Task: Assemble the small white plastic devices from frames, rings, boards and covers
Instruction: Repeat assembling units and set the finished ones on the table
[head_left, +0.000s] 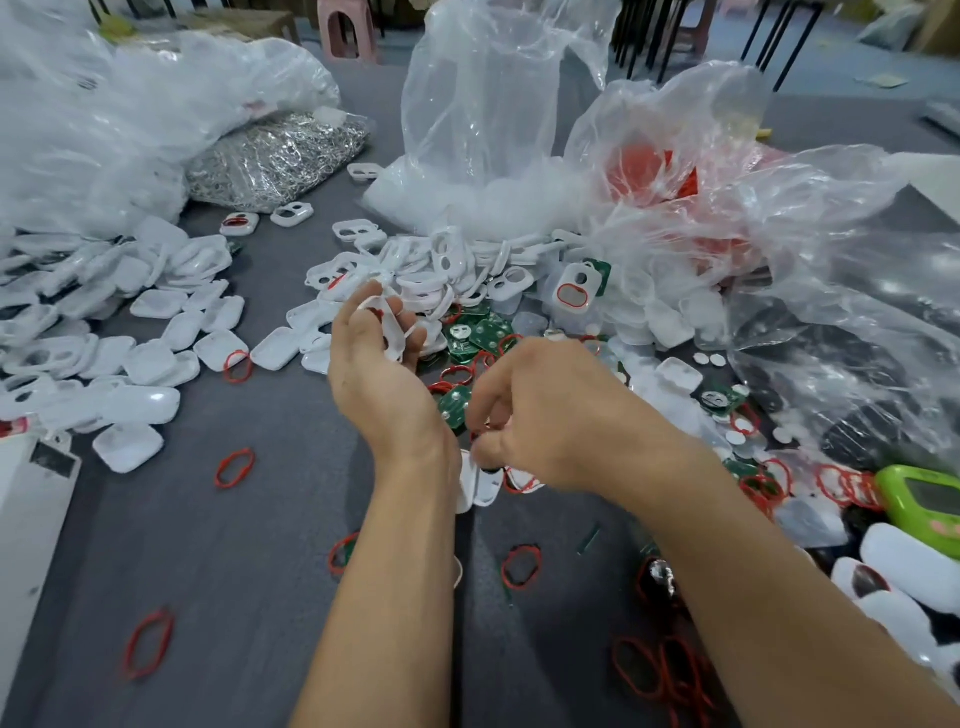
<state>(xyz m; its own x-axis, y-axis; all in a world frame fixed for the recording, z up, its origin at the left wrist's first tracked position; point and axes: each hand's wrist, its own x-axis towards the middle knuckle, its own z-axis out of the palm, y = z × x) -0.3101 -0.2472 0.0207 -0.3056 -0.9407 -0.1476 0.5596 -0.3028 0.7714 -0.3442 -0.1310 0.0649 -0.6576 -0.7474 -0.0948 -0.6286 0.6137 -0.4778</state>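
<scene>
Progress: early, by my judgement. Nearest me, below both wrists, loose red rings (521, 566) lie scattered on the grey table (260, 545), none fitted.

Directly beneath my right hand (540, 415) sit a few white pieces (485, 488), one with a red ring at its edge. I cannot tell if they are joined. The right hand's fingers are curled into a pinch, and what they hold is hidden.

My left hand (374, 374), raised just left of the right, grips a white frame (396, 340) in curled fingers. It is thin, glossy and open in the middle.

Beyond both hands lie green boards (470, 338) among more rings, then a heap of frames (447, 260). One fitted frame (571, 291) there carries a ring. Left of my left hand, covers (156, 358) spread widely. Farthest off stand plastic bags (493, 130) of stock. Most of the work remains.
</scene>
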